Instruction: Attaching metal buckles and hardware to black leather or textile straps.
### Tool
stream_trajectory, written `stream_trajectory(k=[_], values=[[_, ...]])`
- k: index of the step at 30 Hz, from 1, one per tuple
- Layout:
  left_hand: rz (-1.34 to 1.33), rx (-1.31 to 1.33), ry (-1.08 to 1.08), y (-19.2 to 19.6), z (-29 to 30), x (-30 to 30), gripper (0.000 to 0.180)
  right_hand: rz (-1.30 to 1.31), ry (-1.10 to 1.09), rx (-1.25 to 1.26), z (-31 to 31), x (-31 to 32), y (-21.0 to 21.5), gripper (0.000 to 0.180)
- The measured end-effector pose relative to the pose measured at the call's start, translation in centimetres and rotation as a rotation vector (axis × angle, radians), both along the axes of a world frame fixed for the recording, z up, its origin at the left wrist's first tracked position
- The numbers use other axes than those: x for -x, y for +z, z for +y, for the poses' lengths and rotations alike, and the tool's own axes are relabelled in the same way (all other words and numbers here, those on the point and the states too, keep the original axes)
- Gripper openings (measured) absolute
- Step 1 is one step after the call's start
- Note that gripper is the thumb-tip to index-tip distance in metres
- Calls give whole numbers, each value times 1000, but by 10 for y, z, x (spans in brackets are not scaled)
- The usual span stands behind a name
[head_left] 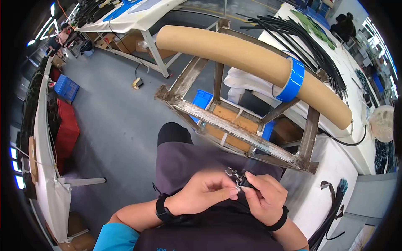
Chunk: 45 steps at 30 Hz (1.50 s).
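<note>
A small metal clasp (233, 172) of silvery, shiny loops sits low in the scene, just right of centre, above the person's lap. It joins a short black strap end (247, 183) that runs down to the right. The clasp points up and to the left, its far tip bare. Its near part and most of the strap are hidden, so its exact shape cannot be told.
</note>
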<state>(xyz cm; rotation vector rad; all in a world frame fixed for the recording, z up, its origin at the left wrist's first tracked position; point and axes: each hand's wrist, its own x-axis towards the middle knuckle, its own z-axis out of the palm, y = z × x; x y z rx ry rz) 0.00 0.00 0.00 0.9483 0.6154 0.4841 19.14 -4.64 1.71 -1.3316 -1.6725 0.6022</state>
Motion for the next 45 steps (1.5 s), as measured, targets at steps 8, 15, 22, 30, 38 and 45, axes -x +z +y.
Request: stream_trajectory(k=[8, 15, 22, 30, 38, 45], values=[[63, -710, 56, 13, 11, 5, 19, 326, -13, 178, -9, -5, -10, 29], [238, -1639, 377, 8, 18, -13, 29, 350, 6, 150, -9, -1, -8, 27], [142, -1635, 436, -9, 14, -14, 25, 739, -9, 357, -17, -2, -5, 26], [121, -1596, 414, -8, 12, -16, 25, 659, 2, 320, -16, -8, -7, 27], [382, -1559, 470, 8, 10, -26, 19, -107, 1, -165, -8, -7, -13, 39], [279, -810, 158, 0, 10, -29, 12, -99, 34, -99, -7, -10, -26, 35]])
